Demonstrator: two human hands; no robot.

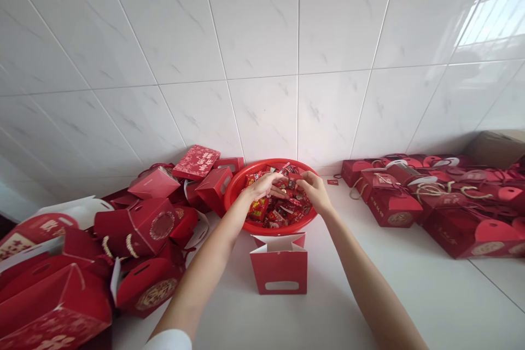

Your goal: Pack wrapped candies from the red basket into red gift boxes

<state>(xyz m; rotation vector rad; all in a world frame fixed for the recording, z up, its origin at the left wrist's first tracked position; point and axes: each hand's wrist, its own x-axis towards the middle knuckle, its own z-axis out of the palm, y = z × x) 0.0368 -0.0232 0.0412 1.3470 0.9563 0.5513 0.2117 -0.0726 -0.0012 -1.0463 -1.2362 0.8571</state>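
A red plastic basket (231, 192) full of wrapped candies (275, 217) stands against the wall. Over it, my left hand (264, 187) is open, its fingers stretched toward the right. My right hand (313, 191) is closed in a pinch above the basket's right side, on what looks like a small red candy packet (293, 177). Directly in front of the basket, a red paper box (279, 268) stands upright with its top open and an oval window low on its front. Part of the candy heap is hidden behind my hands.
Many red gift boxes (139, 227) are piled at the left, some with rope handles. More red boxes (389, 197) stand in rows at the right, with a brown carton (494, 147) behind them. A small red packet (332, 181) lies right of the basket. White tiles (262, 115) form the wall.
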